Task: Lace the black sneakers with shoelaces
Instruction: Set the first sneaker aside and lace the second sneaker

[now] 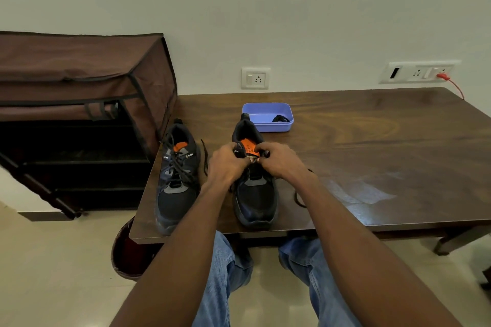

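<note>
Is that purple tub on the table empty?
No, the purple tub behind the right sneaker holds a small dark bundle, perhaps a lace.

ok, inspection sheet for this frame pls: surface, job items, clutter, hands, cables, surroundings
surface: dark wooden table, glare patch on its right part.
job's things: left sneaker laced, lace ends loose; right sneaker being laced, its lace trailing on the table.
clutter: blue tray behind the shoes, a dark bundle inside.
grippers: left hand and right hand both pinch at the right sneaker's top eyelets.
cables: red cable plugged into the wall socket panel.
surroundings: brown fabric shoe rack on the left; second wall socket.
</note>
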`<state>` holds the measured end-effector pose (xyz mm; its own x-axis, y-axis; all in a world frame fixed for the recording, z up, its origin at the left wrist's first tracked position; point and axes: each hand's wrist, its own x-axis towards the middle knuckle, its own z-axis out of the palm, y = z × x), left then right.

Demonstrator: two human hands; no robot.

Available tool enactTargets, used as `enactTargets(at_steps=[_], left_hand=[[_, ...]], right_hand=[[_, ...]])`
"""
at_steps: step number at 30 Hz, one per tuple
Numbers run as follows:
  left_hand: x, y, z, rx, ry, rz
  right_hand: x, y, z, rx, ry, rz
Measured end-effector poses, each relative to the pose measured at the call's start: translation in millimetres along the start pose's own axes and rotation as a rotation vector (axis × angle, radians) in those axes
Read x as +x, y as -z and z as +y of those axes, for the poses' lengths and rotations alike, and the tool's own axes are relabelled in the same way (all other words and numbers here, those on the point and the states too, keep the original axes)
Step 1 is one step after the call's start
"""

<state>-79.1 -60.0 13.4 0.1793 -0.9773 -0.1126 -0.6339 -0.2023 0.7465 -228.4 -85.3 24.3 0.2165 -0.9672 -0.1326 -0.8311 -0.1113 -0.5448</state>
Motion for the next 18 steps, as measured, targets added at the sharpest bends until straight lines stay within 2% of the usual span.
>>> enactTargets(at_steps=[6,8,12,15,18], left_hand=[[2,9,0,-0.175,-0.028,0.013],[4,6,-2,-0.152,-0.057,-0.010],[1,1,1,0.027,-0.103,-0.158],[-3,-4,4,0.036,-0.058,-0.319],[3,-11,1,0.078,-0.020,-0.346]], right_hand=[[5,6,0,0.096,-0.062,0.032],[4,6,0,0.101,-0.070,0.034],[2,4,2,0.067,-0.046,0.001],[3,5,3,0.052,-0.042,-0.009],[3,5,2,0.029,-0.034,-0.009]])
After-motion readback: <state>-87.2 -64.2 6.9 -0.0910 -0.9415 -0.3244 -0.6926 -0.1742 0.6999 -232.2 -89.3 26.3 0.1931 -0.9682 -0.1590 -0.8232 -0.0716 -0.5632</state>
